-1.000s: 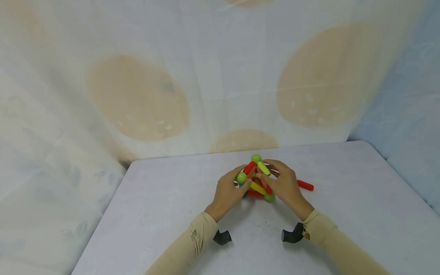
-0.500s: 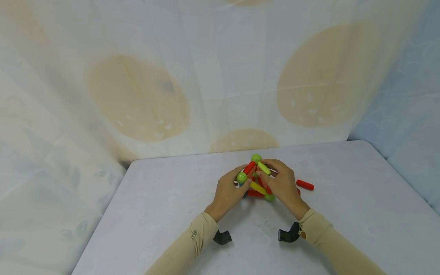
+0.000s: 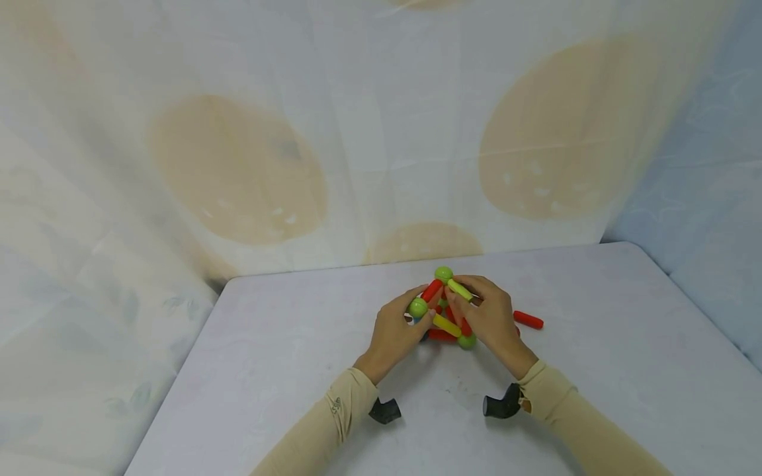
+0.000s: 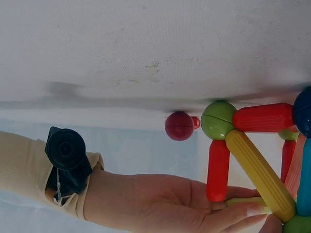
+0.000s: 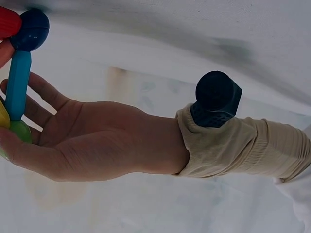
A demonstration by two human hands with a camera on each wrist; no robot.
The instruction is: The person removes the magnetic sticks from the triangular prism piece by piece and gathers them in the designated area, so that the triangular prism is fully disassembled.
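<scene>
Stick-and-ball frame between both hands, right hand pinching yellow-green stick, left hand gripping green ball

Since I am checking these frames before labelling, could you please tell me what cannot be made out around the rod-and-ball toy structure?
- Head view: the far side of the plastic rod-and-ball structure is covered by the left hand and right hand.
- Head view: the loose red plastic rod is partly hidden behind the right hand.
- Left wrist view: the structure is cut off by the right edge.
- Right wrist view: the left edge cuts off most of the structure and the left hand's fingertips.
</scene>
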